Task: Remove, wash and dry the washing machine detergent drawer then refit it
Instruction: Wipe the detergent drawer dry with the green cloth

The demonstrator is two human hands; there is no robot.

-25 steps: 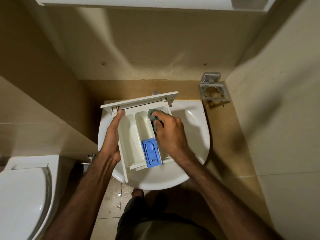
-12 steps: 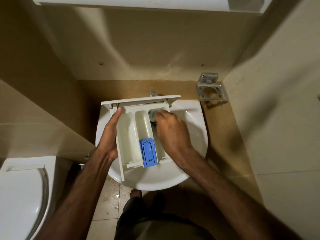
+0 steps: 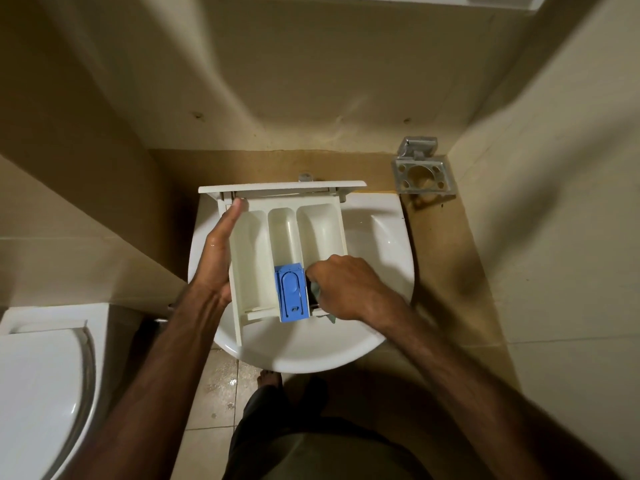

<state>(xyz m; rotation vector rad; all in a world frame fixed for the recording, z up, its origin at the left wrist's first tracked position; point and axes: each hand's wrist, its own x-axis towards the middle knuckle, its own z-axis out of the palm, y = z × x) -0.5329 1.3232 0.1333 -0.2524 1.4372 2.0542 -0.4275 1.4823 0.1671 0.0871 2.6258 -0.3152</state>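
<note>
Mid-frame, I see my left hand (image 3: 216,268) gripping the drawer's (image 3: 252,268) left wall over the sink (image 3: 377,244); my right hand (image 3: 346,292) pinches a cloth (image 3: 316,289) beside the blue insert (image 3: 291,292). Removal done, wiping underway; refitting remains

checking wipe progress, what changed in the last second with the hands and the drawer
The right hand, gripping a grey-green cloth, slid from the far end of the right compartment of the white plastic detergent drawer to its near end, beside the blue plastic insert. The left hand kept holding the drawer's left side over the white ceramic basin.
</note>
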